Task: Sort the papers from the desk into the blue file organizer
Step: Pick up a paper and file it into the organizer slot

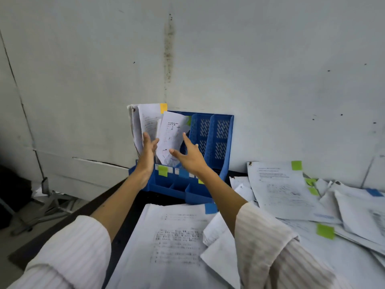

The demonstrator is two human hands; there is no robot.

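I see both hands raised at the blue plastic file organizer (216, 142), which stands against the grey-white wall (270, 69) at the back of the dark desk (125, 215). My left hand (148, 152) is held edge-on with its fingers straight, resting against the upright white printed papers (145, 124) in the leftmost slot; one of these carries a yellow sticky tab (163, 108) at its top corner. My right hand (188, 155) is spread, fingers extended and thumb out, touching a curled white printed sheet (171, 136) that stands in the next slot to the right. I cannot tell whether the thumb actually presses the sheet or only lies in front of it. The two slots on the right side of the organizer show only their perforated walls. A green sticky label (163, 171) and a blue sticky label (183, 173) sit on the organizer's low front edge. Loose white printed pages (175, 236) lie spread on the desk nearest me, with a blue tab (210, 208) at their far corner. A messy heap of more white papers (312, 205) with green tabs (296, 165) covers the desk to the right. Both forearms wear pale striped sleeves (266, 243).
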